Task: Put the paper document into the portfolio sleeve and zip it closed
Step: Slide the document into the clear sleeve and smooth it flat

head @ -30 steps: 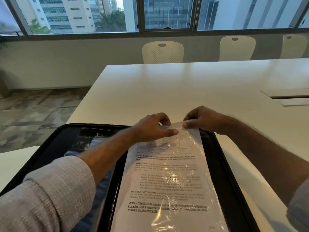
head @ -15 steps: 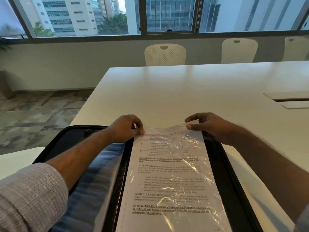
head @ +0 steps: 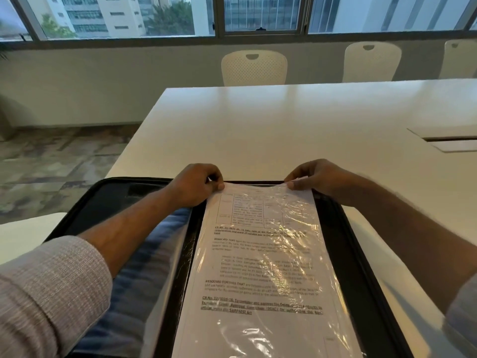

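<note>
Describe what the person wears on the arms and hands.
Both hands, the left hand and the right hand, are bare: no gloves, rings or watch visible. Both forearms are bare below pushed-up sleeves: the left sleeve is pale ribbed knit; the right sleeve barely shows.

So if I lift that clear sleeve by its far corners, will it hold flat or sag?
Probably sag: the clear sleeve is thin, wrinkled film, though the paper document inside likely adds some stiffness. Its glossy surface looks slippery, so the left hand and right hand, each pinching a corner, may need firm pinches.
</note>
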A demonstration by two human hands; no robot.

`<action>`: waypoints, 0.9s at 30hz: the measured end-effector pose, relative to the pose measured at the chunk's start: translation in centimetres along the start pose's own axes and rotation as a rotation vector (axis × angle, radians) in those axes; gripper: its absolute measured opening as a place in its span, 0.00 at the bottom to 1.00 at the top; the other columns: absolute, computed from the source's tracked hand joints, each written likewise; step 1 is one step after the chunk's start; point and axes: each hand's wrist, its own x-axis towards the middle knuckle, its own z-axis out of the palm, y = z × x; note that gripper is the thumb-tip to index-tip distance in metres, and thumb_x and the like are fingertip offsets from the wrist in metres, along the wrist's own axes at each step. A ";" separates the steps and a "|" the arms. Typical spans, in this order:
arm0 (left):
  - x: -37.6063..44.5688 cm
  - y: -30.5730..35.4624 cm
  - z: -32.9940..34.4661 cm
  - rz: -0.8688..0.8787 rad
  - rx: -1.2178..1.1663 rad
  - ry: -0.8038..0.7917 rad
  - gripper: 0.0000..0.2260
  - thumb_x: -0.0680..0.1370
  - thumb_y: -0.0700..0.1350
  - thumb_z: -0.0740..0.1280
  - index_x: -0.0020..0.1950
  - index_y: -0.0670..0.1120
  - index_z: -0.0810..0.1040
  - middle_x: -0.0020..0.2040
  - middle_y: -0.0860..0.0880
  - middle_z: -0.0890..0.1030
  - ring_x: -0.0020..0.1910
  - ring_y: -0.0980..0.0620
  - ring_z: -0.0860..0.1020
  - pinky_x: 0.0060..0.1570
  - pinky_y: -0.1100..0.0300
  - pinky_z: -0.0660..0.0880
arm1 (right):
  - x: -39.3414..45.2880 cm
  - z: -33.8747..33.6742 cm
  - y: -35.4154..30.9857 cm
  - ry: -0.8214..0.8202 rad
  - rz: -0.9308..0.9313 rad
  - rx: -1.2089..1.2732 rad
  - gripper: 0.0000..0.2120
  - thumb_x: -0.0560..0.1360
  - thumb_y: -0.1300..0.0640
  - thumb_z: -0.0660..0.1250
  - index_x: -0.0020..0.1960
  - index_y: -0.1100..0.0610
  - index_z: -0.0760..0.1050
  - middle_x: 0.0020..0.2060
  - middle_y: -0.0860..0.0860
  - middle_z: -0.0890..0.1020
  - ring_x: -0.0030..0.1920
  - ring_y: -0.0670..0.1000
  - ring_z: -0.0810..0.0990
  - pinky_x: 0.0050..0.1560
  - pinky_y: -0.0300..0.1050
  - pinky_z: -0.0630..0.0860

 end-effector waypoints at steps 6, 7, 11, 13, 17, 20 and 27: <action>-0.2 0.6 0.7 0.068 0.002 0.032 0.05 0.76 0.42 0.69 0.42 0.51 0.77 0.46 0.56 0.75 0.43 0.58 0.73 0.43 0.65 0.68 | 0.8 0.0 -1.3 -0.015 0.009 -0.043 0.08 0.74 0.57 0.70 0.52 0.56 0.83 0.49 0.56 0.85 0.52 0.58 0.82 0.57 0.54 0.79; -0.2 0.6 0.8 0.058 -0.007 0.036 0.05 0.76 0.42 0.69 0.43 0.51 0.77 0.45 0.57 0.75 0.44 0.58 0.74 0.43 0.66 0.68 | 1.0 0.1 -1.6 -0.024 0.013 -0.079 0.07 0.75 0.58 0.70 0.52 0.56 0.84 0.49 0.55 0.85 0.52 0.57 0.83 0.56 0.53 0.80; -0.4 0.6 1.0 0.016 -0.050 0.061 0.03 0.77 0.44 0.68 0.44 0.51 0.77 0.42 0.58 0.76 0.42 0.59 0.75 0.40 0.66 0.68 | 1.6 0.3 -2.6 -0.046 -0.027 -0.196 0.07 0.75 0.56 0.70 0.52 0.54 0.84 0.49 0.52 0.85 0.52 0.54 0.82 0.58 0.51 0.78; -0.5 0.7 1.0 0.015 -0.058 0.059 0.03 0.77 0.44 0.68 0.44 0.51 0.78 0.41 0.58 0.77 0.41 0.60 0.75 0.41 0.66 0.69 | 2.0 0.7 -3.1 -0.060 -0.036 -0.279 0.08 0.74 0.53 0.71 0.51 0.52 0.84 0.48 0.50 0.86 0.51 0.52 0.82 0.59 0.52 0.78; -0.5 0.7 0.8 0.001 -0.067 0.029 0.03 0.78 0.45 0.67 0.45 0.52 0.77 0.41 0.58 0.79 0.43 0.60 0.76 0.42 0.64 0.71 | 2.3 1.0 -3.9 -0.156 -0.001 -0.434 0.05 0.73 0.53 0.71 0.49 0.47 0.84 0.45 0.49 0.86 0.44 0.50 0.84 0.48 0.45 0.82; -0.5 0.7 1.0 0.004 -0.045 0.030 0.03 0.78 0.45 0.67 0.44 0.53 0.76 0.43 0.58 0.77 0.43 0.59 0.75 0.41 0.65 0.69 | 2.5 0.9 -4.0 -0.123 -0.026 -0.394 0.08 0.73 0.56 0.72 0.50 0.47 0.83 0.45 0.50 0.85 0.43 0.50 0.85 0.41 0.41 0.81; -0.6 0.6 1.1 0.024 -0.058 0.049 0.06 0.77 0.44 0.68 0.43 0.54 0.75 0.44 0.58 0.75 0.43 0.59 0.74 0.43 0.62 0.69 | 2.3 0.9 -3.1 -0.098 -0.072 -0.384 0.05 0.73 0.57 0.72 0.47 0.49 0.82 0.43 0.51 0.85 0.41 0.51 0.85 0.44 0.46 0.83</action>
